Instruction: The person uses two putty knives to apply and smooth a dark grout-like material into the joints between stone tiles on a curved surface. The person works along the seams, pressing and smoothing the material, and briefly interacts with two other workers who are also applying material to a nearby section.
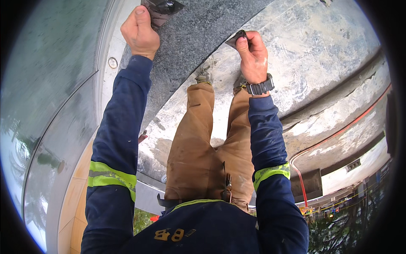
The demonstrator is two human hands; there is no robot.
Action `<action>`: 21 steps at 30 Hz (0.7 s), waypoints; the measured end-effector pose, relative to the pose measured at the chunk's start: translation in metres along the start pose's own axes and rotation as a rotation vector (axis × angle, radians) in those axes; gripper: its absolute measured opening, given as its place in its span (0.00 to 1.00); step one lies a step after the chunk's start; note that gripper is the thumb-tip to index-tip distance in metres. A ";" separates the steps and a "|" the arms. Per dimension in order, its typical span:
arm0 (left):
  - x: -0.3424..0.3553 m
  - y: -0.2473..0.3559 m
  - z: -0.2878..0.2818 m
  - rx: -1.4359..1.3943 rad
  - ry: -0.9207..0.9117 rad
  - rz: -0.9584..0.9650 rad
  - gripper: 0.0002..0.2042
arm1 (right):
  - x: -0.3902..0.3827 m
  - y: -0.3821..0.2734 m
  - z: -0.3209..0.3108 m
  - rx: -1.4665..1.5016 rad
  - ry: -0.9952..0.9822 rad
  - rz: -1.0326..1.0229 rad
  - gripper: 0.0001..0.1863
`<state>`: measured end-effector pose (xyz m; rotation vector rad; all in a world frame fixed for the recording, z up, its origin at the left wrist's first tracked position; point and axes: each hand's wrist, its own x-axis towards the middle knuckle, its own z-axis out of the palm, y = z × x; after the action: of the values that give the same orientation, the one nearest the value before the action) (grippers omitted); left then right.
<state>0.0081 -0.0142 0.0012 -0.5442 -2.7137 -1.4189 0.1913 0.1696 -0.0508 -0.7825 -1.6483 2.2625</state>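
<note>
Grey granite slab [190,38] stands on edge above the dusty concrete floor [304,55]; left hand [139,31] clenches a dark clamp [160,9], right hand [252,55] pinches a dark wedge [236,39] at its edge; slab apparently not yet set.

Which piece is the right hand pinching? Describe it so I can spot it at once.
Find the dark speckled granite slab running diagonally across the top. At its lower edge, above the boots, the right hand with the wristwatch pinches a small dark wedge-shaped piece. It is far smaller than the dark object by the left hand.
</note>
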 end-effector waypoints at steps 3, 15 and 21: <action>0.001 -0.006 0.000 -0.015 0.037 -0.005 0.27 | 0.000 0.004 -0.002 -0.002 -0.001 0.004 0.10; 0.001 0.001 0.003 -0.008 0.050 0.022 0.25 | -0.001 0.001 -0.007 -0.011 -0.005 0.022 0.10; 0.002 0.004 0.004 0.021 0.057 0.052 0.26 | -0.010 0.001 -0.003 -0.103 -0.031 0.001 0.10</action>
<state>0.0079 -0.0085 0.0020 -0.5606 -2.6474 -1.3702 0.2018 0.1669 -0.0500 -0.7744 -1.7915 2.2160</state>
